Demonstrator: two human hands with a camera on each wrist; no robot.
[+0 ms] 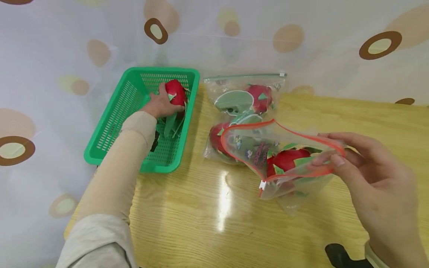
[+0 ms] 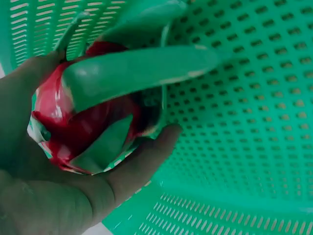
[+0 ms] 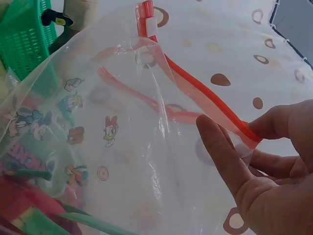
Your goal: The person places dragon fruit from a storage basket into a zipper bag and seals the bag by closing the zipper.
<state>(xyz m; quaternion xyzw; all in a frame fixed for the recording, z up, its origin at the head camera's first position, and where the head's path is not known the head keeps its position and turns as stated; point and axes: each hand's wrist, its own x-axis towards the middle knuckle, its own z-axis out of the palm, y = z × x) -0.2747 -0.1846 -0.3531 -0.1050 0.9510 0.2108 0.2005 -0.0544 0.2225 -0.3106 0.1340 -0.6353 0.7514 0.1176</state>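
Inside the green plastic basket [image 1: 88,154], my left hand [image 1: 161,105] grips a red dragon fruit [image 1: 176,93] near the right wall. Its long green leaf-like scales [image 2: 132,73] show in the left wrist view, with thumb and fingers on either side of the fruit. On the right, my right hand [image 1: 382,182] pinches the mouth of a clear zip bag [image 3: 132,161] by its red-edged corner. The bag's mouth gapes wide, with a white slider [image 1: 263,184] at its near end. Another dragon fruit [image 1: 289,160] lies inside this bag.
Behind the open bag lies a green-topped clear bag [image 1: 234,83] with a dragon fruit [image 1: 260,97] in it. A further bagged dragon fruit [image 1: 217,137] sits just left of the open bag. A black object [image 1: 343,257] is at the wooden table's [image 1: 201,238] near right. A spotted sheet [image 1: 234,44] covers the back.
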